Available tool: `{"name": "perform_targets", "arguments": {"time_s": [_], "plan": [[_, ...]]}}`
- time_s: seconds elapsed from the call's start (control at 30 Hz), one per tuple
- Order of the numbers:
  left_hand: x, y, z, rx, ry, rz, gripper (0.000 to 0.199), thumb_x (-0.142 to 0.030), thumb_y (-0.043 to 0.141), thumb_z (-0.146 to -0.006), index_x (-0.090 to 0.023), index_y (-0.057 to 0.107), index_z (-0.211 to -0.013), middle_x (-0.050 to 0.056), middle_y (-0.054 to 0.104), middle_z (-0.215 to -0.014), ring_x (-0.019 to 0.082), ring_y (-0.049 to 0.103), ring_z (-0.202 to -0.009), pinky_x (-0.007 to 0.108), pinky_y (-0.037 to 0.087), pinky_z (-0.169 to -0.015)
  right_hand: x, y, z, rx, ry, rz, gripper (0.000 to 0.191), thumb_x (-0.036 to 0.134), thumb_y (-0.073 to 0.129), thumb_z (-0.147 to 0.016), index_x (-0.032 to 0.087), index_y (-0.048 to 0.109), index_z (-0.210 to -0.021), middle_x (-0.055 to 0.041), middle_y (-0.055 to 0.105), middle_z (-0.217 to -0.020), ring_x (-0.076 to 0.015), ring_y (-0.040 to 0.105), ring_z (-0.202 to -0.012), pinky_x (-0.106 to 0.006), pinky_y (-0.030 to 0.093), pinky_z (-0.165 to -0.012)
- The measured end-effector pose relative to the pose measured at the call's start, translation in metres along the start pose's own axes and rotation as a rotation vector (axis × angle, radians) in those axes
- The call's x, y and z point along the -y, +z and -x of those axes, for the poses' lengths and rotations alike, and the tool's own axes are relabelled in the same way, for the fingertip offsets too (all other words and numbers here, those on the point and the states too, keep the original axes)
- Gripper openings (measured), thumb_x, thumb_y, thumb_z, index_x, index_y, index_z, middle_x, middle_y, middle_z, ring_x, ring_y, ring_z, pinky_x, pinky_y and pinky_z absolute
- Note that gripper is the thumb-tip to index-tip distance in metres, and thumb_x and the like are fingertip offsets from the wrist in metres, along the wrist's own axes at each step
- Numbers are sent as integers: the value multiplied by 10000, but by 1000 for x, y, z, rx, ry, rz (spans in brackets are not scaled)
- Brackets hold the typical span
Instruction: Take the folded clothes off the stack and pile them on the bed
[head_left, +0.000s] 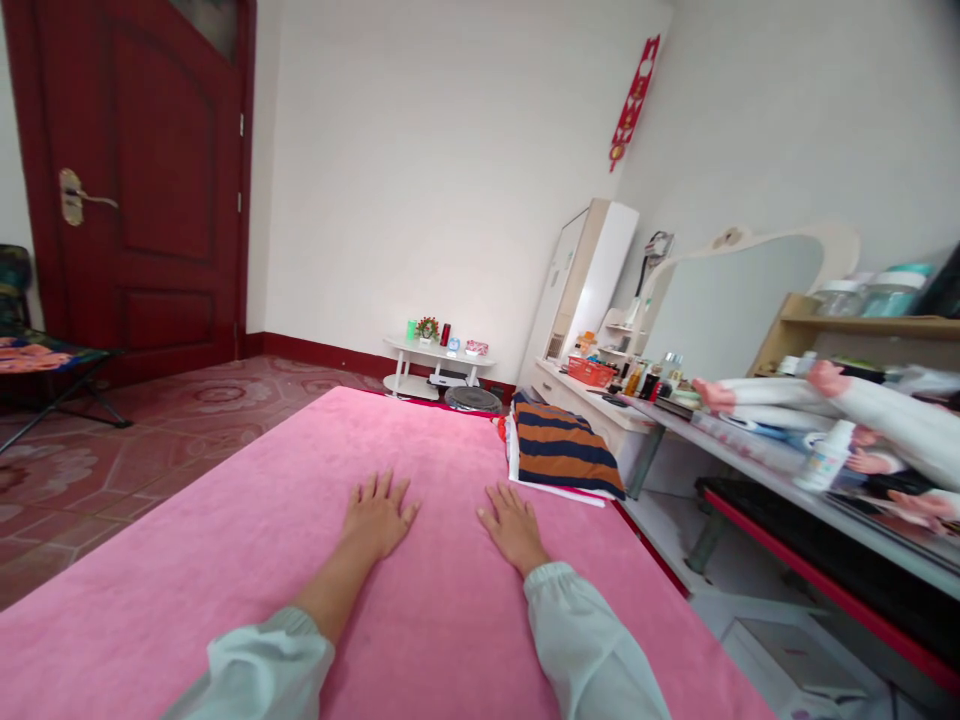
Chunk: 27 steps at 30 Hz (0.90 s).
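A pink cloth (247, 560) covers the wide flat surface in front of me. My left hand (377, 515) lies palm down on it, left of the middle, with its fingers spread. Right of the middle, my right hand (514, 527) also rests palm down, fingers apart. Neither hand holds anything. Beyond my right hand, near the far right corner, sits a folded brown and navy striped cloth (566, 447) on top of white fabric, not touching the hand.
At the right, a desk (697, 425) bears a white bottle (825, 457) and pale doll-like limbs (885, 400). Behind it stands a mirrored dresser (585, 400). A small white table (435, 352) is at the far wall, a folding chair (60, 370) at the left.
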<state>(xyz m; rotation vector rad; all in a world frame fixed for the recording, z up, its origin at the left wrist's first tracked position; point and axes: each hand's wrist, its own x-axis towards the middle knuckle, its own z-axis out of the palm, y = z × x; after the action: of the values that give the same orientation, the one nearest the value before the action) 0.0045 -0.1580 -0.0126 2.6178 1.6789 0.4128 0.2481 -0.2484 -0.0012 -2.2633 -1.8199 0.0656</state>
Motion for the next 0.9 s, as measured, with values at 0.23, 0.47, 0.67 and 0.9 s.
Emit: {"name": "perform_targets", "arguments": {"time_s": [0.23, 0.47, 0.67, 0.9], "plan": [[1, 4, -4, -2, -16, 30, 646, -591, 247, -886, -250, 394, -1415, 109, 279, -1516, 346, 230, -1385, 552, 170, -1085, -8, 5, -4, -73, 7, -133, 569, 539, 381, -892, 260, 428, -1386, -55, 298, -1512, -243, 213, -1405, -458, 132, -1125], [3, 6, -5, -17, -11, 60, 642, -594, 265, -883, -253, 408, -1408, 108, 284, -1513, 351, 240, -1379, 557, 161, -1082, -11, 8, -7, -111, -4, -177, 540, 513, 447, -874, 252, 487, -1345, -73, 352, -1484, -254, 268, -1384, -460, 161, -1117], [5, 8, -7, -29, -2, 86, 633, -588, 285, -880, -252, 422, -1399, 116, 304, -1504, 358, 248, -1374, 559, 161, -1079, -14, 8, -8, -136, -10, -213, 516, 488, 483, -863, 244, 523, -1315, -82, 387, -1463, -252, 299, -1371, -453, 177, -1114], [6, 9, -7, -41, 4, 105, 623, -578, 310, -877, -247, 438, -1389, 122, 308, -1502, 354, 259, -1369, 560, 166, -1075, -16, 8, -9, -149, -24, -217, 504, 481, 494, -858, 235, 547, -1295, -81, 417, -1444, -246, 325, -1358, -429, 199, -1112]]}}
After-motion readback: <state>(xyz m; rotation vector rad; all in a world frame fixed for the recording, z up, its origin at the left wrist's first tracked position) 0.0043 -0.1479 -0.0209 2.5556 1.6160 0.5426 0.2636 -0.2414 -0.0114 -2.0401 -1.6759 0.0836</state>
